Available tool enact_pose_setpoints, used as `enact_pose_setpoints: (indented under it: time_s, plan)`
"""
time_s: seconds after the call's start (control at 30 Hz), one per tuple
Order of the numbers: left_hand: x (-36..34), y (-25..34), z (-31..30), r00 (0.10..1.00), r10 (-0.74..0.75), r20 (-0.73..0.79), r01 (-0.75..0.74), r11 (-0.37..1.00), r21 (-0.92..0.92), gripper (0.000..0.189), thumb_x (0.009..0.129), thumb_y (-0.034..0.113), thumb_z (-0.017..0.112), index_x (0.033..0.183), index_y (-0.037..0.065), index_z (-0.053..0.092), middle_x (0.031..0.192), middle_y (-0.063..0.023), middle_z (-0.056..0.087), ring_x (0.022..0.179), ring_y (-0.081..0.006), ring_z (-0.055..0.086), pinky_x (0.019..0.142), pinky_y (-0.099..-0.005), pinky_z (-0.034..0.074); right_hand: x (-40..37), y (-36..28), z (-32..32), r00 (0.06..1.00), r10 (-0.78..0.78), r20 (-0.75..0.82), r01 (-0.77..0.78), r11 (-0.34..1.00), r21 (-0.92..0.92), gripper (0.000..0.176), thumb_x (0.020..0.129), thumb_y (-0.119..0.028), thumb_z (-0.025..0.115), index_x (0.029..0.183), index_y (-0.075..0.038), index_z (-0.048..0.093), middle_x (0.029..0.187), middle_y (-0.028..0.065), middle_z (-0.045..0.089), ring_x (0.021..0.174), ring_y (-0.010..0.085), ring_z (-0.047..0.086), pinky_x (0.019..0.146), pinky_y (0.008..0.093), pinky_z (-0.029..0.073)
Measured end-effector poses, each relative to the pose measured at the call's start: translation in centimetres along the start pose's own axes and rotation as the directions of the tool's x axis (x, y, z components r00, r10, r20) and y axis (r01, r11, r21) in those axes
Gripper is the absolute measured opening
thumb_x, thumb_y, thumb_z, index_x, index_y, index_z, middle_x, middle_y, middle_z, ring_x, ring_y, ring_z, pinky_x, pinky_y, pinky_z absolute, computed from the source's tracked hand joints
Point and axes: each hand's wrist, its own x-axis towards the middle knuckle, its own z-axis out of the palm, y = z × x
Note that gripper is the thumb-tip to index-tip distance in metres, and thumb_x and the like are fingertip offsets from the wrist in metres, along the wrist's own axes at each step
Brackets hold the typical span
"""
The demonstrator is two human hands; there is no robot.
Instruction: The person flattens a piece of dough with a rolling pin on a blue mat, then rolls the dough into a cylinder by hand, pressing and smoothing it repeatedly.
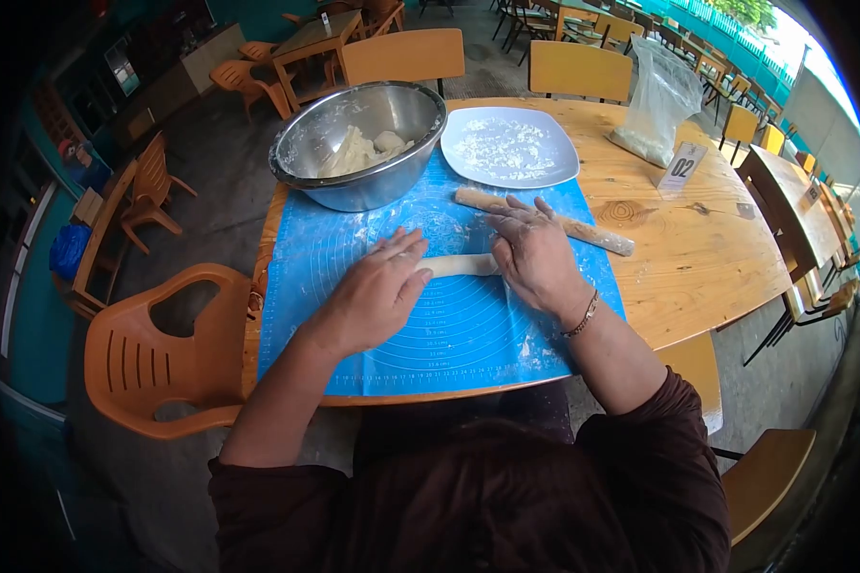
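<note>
A pale rope of dough [461, 265] lies crosswise on a blue measuring mat [392, 368]. My left hand [380, 291] rests on its left end, fingers stretched out and the thumb apart. Over the right end is my right hand [537, 250], fingers spread and dusted with flour; both ends of the dough are hidden under the hands. Just beyond the right hand lies a floury wooden rolling pin [597, 237], partly covered by that hand. Loose flour marks the mat around them.
A steel bowl [373, 194] with more dough [354, 153] stands at the back left. Beside it is a white plate [559, 172] scattered with flour. Farther right on the wooden table [698, 272] are a clear plastic bag [655, 105] and a number card [681, 170]. An orange chair [229, 286] touches the left side.
</note>
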Motion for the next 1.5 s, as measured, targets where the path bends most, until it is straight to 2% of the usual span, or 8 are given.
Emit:
enact_pose_setpoints:
  time_s: [0.47, 0.83, 0.9, 1.03, 1.13, 1.2, 1.33, 1.5]
  plan:
    - [0.6, -0.2, 1.3, 0.997, -0.046, -0.056, 0.052, 0.993, 0.102, 0.033, 0.088, 0.009, 0.07, 0.117, -0.004, 0.068, 0.117, -0.0216, 0.068, 0.103, -0.0374, 0.067, 0.092, -0.0427, 0.053, -0.5, -1.5, 0.7, 0.952, -0.182, 0.244, 0.115, 0.957, 0.266, 0.03, 0.087, -0.015, 0.068, 0.114, -0.004, 0.069, 0.11, 0.0158, 0.071, 0.106, 0.035, 0.066, 0.096, 0.0459, 0.048]
    - [-0.2, -0.4, 1.7, 0.99, 0.018, -0.143, -0.001, 0.993, 0.121, 0.026, 0.079, 0.009, 0.079, 0.102, -0.001, 0.073, 0.096, -0.0159, 0.068, 0.087, -0.0326, 0.067, 0.08, -0.0407, 0.054, -0.3, -1.4, 0.4, 0.976, -0.202, 0.083, 0.179, 0.958, 0.223, 0.022, 0.076, -0.009, 0.074, 0.097, -0.006, 0.071, 0.096, 0.0134, 0.066, 0.095, 0.0346, 0.062, 0.088, 0.0439, 0.05]
    - [-0.2, -0.9, 2.4, 0.933, 0.166, -0.319, -0.073, 0.956, 0.283, 0.027, 0.078, 0.009, 0.08, 0.102, -0.002, 0.072, 0.095, -0.0158, 0.069, 0.09, -0.0319, 0.066, 0.081, -0.0402, 0.054, -0.4, -1.5, 0.3, 0.982, -0.187, 0.026, 0.179, 0.968, 0.173, 0.019, 0.078, -0.011, 0.072, 0.096, -0.006, 0.07, 0.1, 0.0136, 0.066, 0.099, 0.0339, 0.061, 0.09, 0.0441, 0.048]
    - [-0.8, 0.0, 0.8, 0.98, 0.083, -0.181, -0.033, 0.964, 0.264, 0.026, 0.08, 0.008, 0.078, 0.102, -0.004, 0.071, 0.101, -0.0156, 0.07, 0.097, -0.0307, 0.067, 0.085, -0.0392, 0.053, 0.0, -1.0, -0.7, 0.97, -0.174, 0.168, 0.122, 0.952, 0.281, 0.026, 0.078, -0.008, 0.07, 0.104, -0.004, 0.068, 0.11, 0.0155, 0.065, 0.108, 0.036, 0.059, 0.096, 0.0448, 0.047]
    - [0.0, 0.1, -1.8, 0.974, -0.22, -0.06, 0.208, 0.965, -0.162, 0.028, 0.091, 0.015, 0.071, 0.109, -0.006, 0.07, 0.116, -0.0186, 0.07, 0.114, -0.035, 0.064, 0.1, -0.0413, 0.049, -0.1, -1.0, 0.2, 0.976, -0.143, 0.163, 0.077, 0.931, 0.356, 0.042, 0.083, -0.01, 0.067, 0.124, -0.002, 0.063, 0.129, 0.0204, 0.061, 0.127, 0.0383, 0.053, 0.109, 0.0454, 0.042]
    - [0.4, -2.2, -0.9, 0.978, 0.045, -0.205, -0.012, 0.987, 0.159, 0.044, 0.101, 0.027, 0.057, 0.128, -0.008, 0.061, 0.138, -0.0242, 0.059, 0.135, -0.0383, 0.051, 0.117, -0.0461, 0.034, -0.1, -1.3, 1.3, 0.985, -0.134, 0.109, 0.089, 0.936, 0.34, 0.05, 0.086, -0.012, 0.064, 0.134, 0.0, 0.058, 0.14, 0.0229, 0.056, 0.138, 0.0392, 0.047, 0.116, 0.0463, 0.037]
    - [-0.1, -1.8, 2.3, 0.982, -0.189, 0.006, 0.189, 0.979, -0.071, 0.067, 0.105, 0.042, 0.045, 0.144, -0.012, 0.043, 0.151, -0.0323, 0.041, 0.147, -0.043, 0.032, 0.122, -0.0505, 0.022, -0.7, -2.7, 2.3, 0.907, -0.242, 0.345, 0.189, 0.965, 0.181, 0.056, 0.094, -0.025, 0.057, 0.142, 0.004, 0.049, 0.148, 0.0246, 0.049, 0.141, 0.0397, 0.043, 0.12, 0.0519, 0.03]
    - [-4.1, 1.1, 3.4, 0.981, -0.122, 0.148, 0.081, 0.963, 0.256, 0.085, 0.102, 0.047, 0.048, 0.151, -0.017, 0.019, 0.157, -0.0377, 0.023, 0.15, -0.0496, 0.017, 0.123, -0.0553, 0.015, -3.1, -4.7, 0.2, 0.894, -0.289, 0.343, 0.274, 0.957, 0.091, 0.06, 0.097, -0.031, 0.055, 0.143, 0.006, 0.047, 0.148, 0.0253, 0.048, 0.143, 0.0391, 0.04, 0.12, 0.0549, 0.027]
